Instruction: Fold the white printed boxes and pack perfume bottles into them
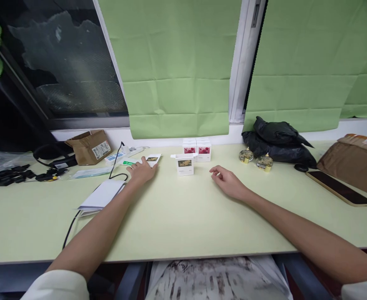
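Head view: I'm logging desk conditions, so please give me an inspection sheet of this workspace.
Surface: pale green table.
Job's things: open white box; flat card beneath left fingers; two pink-printed boxes behind.
Clutter: two round bottles, black bag, phone, brown parcel, cardboard box, white booklet.
Hands: left hand flat on table; right hand loosely curled, empty.
Cables: black cable.
Surroundings: green blinds, dark window.
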The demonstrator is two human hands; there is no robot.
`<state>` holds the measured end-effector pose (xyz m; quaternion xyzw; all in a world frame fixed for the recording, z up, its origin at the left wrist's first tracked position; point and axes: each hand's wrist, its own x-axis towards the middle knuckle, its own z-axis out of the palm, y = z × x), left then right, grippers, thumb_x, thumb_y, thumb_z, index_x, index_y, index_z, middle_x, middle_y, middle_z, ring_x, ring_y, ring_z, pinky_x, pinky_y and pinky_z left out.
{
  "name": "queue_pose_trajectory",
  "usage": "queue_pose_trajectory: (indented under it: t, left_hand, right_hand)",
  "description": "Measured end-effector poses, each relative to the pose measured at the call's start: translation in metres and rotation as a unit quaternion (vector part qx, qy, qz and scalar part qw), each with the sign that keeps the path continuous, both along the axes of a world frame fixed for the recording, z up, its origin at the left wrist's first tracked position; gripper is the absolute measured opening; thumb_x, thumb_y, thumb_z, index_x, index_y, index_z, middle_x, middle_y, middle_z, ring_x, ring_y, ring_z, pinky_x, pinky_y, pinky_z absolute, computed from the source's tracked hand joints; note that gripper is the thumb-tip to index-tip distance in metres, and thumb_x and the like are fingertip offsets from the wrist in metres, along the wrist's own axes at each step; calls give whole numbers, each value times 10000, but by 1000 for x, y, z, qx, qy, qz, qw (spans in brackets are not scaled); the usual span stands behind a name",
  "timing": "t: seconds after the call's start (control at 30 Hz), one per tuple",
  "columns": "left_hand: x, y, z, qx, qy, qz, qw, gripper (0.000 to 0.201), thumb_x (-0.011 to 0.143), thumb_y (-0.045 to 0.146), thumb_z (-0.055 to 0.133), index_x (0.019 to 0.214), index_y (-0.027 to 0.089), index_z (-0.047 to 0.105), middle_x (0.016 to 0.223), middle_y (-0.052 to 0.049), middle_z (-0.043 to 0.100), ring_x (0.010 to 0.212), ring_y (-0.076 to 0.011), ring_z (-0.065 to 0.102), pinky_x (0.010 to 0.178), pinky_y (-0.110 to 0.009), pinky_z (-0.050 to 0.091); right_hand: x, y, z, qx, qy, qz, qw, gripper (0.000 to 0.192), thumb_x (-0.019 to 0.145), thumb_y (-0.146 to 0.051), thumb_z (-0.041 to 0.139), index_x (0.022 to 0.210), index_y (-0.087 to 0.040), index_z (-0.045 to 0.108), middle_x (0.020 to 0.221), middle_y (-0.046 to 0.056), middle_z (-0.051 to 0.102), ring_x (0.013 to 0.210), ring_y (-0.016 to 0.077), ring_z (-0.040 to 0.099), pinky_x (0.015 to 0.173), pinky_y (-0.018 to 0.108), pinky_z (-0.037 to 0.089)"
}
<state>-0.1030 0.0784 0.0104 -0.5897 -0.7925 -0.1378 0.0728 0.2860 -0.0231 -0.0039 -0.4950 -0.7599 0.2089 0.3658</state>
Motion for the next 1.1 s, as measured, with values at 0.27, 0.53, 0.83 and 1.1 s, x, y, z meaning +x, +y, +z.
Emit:
queue_pose_trajectory:
  t: [0.27,0.53,0.83,1.1]
  left_hand:
    - [7,-11,16,144,8,-18,989,778,953,540,519,1549,63,368,1479,-328,522,1329,-523,487,1087,-654,321]
    - [24,-37,57,366,-101,-98,920,582,1040,490,455,1504,160,332,1541,-202,466,1441,-363,432,1206,-512,318]
    - [101,-94,55,475,-146,-427,755,607,948,526,666,1434,314,371,1515,-125,420,1464,-331,419,1209,-530,386]
    - [138,-108,4,298,-194,-544,760,671,970,362,696,1519,281,319,1541,-173,413,1485,-338,404,1207,-593,383]
  right_hand:
    - [1,0,0,-5,8,5,1000,266,1005,-356,514,1234,-259,609,1017,10,693,770,165,622,737,316,491]
    - [0,-1,0,-4,13,6,1000,259,1002,-350,517,1230,-263,606,1011,8,694,765,165,622,737,315,492]
    - [-2,-5,7,42,119,-7,992,303,1035,-495,500,1114,-250,661,961,35,702,913,219,657,837,351,507]
    - [-2,-19,6,63,193,124,971,535,1058,-649,354,1032,-212,662,978,97,704,934,261,659,915,430,547]
